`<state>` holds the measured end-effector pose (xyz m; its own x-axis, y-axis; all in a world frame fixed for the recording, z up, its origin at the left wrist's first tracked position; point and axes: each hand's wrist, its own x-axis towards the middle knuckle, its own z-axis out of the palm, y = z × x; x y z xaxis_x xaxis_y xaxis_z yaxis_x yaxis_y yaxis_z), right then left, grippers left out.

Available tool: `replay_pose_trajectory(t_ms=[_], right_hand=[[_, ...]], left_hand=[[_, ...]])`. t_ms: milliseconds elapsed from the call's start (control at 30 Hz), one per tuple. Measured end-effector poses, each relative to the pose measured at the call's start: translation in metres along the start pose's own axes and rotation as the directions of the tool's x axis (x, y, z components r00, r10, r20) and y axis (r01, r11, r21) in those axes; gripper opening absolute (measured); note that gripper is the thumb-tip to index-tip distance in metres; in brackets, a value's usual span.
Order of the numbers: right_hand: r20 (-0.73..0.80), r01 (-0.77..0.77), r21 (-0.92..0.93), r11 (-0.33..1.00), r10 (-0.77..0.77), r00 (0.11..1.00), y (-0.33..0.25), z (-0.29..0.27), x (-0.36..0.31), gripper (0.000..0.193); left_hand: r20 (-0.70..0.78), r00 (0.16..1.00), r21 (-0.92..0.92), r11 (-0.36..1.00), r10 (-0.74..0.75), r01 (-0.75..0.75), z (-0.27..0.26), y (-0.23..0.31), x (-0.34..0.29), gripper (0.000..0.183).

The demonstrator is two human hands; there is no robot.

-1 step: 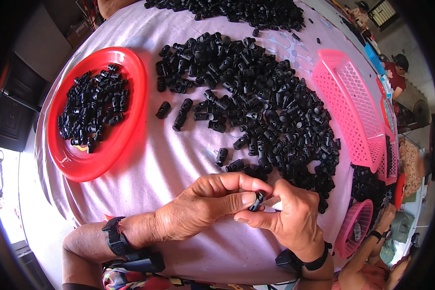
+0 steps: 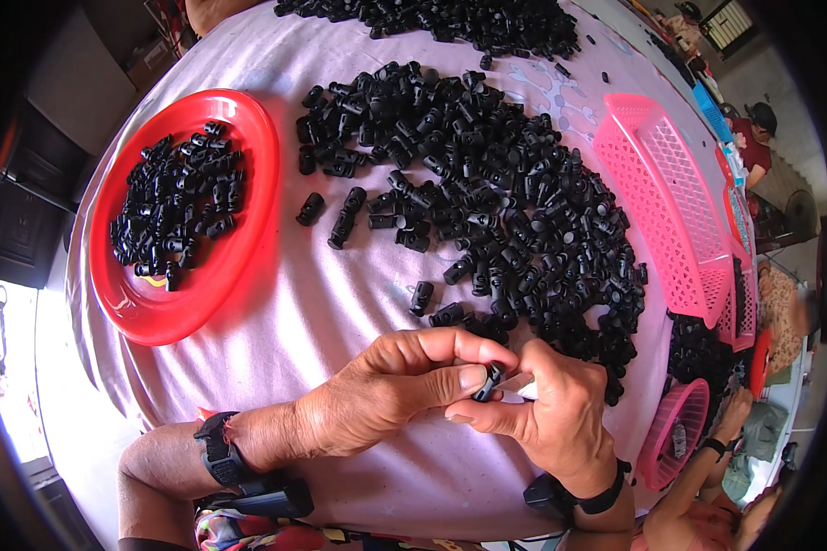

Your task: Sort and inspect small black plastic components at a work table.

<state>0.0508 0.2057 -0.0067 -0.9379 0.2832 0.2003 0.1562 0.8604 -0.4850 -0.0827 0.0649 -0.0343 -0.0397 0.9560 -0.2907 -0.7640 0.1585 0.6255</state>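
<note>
Not moved at all since the earlier frame, so maybe no new step. From left: round red plastic tray (image 2: pixel 262 184) of little black plastic tubes (image 2: pixel 179 202); pinched in left hand (image 2: pixel 390 386), above pink cloth (image 2: pixel 248 376), one small black plastic tube (image 2: pixel 488 383); gripped in right hand (image 2: pixel 560 409), thin pale thing (image 2: pixel 526 390).

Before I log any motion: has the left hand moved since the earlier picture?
No, no visible shift: the left hand sits in the same place relative to the red tray.
</note>
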Motion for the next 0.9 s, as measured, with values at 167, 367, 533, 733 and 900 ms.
replay_pose_trajectory(t_ms=[167, 367, 533, 733, 900], right_hand=[[0.024, -0.020, -0.003, 1.000, 0.020, 0.999, 0.0001, -0.0012, 0.0001, 0.059], [0.025, -0.014, -0.005, 1.000, 0.014, 1.000, -0.0015, -0.0017, -0.0001, 0.059], [0.032, -0.022, -0.006, 1.000, 0.023, 0.999, -0.0012, -0.0009, -0.0004, 0.058], [0.001, 0.022, 0.016, 1.000, -0.022, 1.000, -0.0008, 0.0033, -0.0003, 0.057], [-0.011, 0.007, 0.005, 1.000, -0.007, 1.000, -0.0006, -0.0009, 0.0000, 0.060]], left_hand=[[-0.013, 1.000, 0.049, 0.999, -0.022, 0.022, -0.0006, 0.0010, 0.0001, 0.027], [0.018, 0.999, 0.089, 0.995, 0.031, -0.033, -0.0026, -0.0040, 0.0012, 0.028], [0.012, 0.999, 0.085, 0.996, 0.033, -0.034, -0.0023, -0.0051, 0.0021, 0.028], [-0.004, 0.999, 0.066, 0.997, 0.042, -0.041, -0.0028, -0.0053, 0.0020, 0.027], [-0.005, 1.000, 0.021, 1.000, -0.008, 0.008, -0.0004, -0.0010, 0.0006, 0.026]])
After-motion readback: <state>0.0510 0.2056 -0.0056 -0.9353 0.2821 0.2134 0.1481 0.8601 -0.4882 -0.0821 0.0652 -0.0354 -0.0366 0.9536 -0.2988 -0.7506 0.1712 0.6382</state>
